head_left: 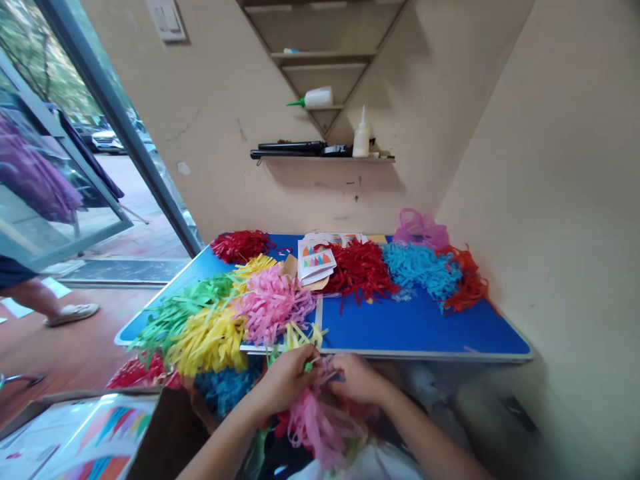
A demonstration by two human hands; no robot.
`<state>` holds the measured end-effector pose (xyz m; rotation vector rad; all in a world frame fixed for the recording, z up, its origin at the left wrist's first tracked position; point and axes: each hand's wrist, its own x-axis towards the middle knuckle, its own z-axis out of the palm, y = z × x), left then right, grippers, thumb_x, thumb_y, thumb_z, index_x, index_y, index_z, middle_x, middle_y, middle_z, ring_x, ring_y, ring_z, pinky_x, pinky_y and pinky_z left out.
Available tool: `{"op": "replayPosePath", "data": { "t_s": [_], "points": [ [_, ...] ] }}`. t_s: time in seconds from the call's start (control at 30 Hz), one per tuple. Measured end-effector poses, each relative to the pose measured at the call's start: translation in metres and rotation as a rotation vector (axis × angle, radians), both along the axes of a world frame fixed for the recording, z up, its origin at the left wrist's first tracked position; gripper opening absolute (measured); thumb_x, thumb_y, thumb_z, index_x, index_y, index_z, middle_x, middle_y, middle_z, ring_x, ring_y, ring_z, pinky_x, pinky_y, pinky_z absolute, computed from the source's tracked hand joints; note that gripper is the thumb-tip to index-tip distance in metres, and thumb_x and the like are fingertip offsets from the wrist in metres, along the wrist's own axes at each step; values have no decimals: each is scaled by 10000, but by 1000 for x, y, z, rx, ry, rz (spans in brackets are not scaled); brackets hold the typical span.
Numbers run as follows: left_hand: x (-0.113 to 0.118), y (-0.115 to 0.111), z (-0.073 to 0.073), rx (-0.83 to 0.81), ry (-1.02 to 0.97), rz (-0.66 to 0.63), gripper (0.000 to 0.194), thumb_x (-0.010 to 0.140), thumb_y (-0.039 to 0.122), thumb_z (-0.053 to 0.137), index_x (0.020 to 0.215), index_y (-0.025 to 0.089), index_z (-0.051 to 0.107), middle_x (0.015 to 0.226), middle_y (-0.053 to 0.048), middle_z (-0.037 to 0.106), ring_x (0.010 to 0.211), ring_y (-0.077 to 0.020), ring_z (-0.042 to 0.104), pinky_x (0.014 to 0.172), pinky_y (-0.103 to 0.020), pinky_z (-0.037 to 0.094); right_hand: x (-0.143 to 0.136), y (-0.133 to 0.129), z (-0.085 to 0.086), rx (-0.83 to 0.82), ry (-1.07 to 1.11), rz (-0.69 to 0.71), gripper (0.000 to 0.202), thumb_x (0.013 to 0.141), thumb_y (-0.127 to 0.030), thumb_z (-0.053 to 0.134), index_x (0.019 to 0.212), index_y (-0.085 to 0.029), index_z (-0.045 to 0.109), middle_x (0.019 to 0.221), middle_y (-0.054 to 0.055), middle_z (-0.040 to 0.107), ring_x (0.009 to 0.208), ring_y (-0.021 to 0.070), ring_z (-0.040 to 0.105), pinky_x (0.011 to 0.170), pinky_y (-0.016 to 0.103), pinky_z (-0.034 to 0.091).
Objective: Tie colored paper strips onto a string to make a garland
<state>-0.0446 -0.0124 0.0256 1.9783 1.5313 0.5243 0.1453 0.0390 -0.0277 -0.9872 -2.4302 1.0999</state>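
At the table's front edge, over my lap, my left hand pinches a bunch of paper strips, with yellow and green ends showing above the fingers. My right hand is closed beside it on the pink paper strips, whose loose ends hang down between my arms. The exact grip of the fingertips is partly hidden. On the blue table just beyond lie heaps of paper fringe: pink, yellow, green, dark red and light blue.
Printed cards lie mid-table. Orange fringe and a pink plastic bag sit at the right. A cardboard box with printed packs stands lower left. Glue bottles rest on wall shelves. Someone's leg shows by the glass door.
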Motion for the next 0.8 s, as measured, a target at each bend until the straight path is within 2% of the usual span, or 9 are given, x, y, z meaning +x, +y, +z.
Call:
{"op": "replayPosePath", "data": {
  "t_s": [0.1,0.2,0.37,0.53,0.6,0.7,0.8],
  "points": [
    [-1,-1,-6,-47,75,-46,189,733,186,603,904,236,669,900,-12,712,808,-187,632,705,-245,421,4,2,-4,-20,-2,6,51,723,-168,727,771,-152,731,671,-24,636,604,121,535,544,189,365],
    [1,0,-10,-70,126,-90,142,724,172,596,806,233,695,869,-20,700,795,-186,631,695,-240,418,11,4,1,-19,-34,6,84,742,-216,728,761,-138,702,619,-43,583,550,100,475,500,179,327],
    [5,3,0,-27,126,-110,92,765,221,597,746,206,686,866,-25,652,777,-167,609,705,-237,413,19,2,23,101,-108,3,45,678,-152,660,714,-166,682,702,-9,632,643,135,524,569,220,299],
    [11,2,9,5,98,-75,145,733,123,537,722,192,663,794,-11,622,739,-147,593,674,-224,398,24,-4,43,183,-158,72,32,632,-188,650,662,-187,663,686,4,643,644,150,518,568,251,248],
    [13,1,9,13,90,-54,152,745,117,516,718,179,652,778,-16,620,720,-146,589,662,-228,396,25,-6,46,181,-162,9,41,645,-184,639,675,-192,667,684,-3,646,635,140,511,562,248,237],
    [13,-1,9,13,64,-72,154,765,127,526,753,189,667,785,-7,638,740,-141,601,678,-215,409,25,-7,49,173,-175,-161,112,727,-180,583,768,-193,686,638,-13,611,581,124,468,549,243,223],
    [9,-1,8,17,73,-44,170,779,152,569,865,202,707,828,-19,663,767,-163,617,698,-234,428,30,-5,51,26,-85,-188,138,750,-223,622,869,-200,689,544,-66,509,499,100,383,510,222,222]
  ]
}}
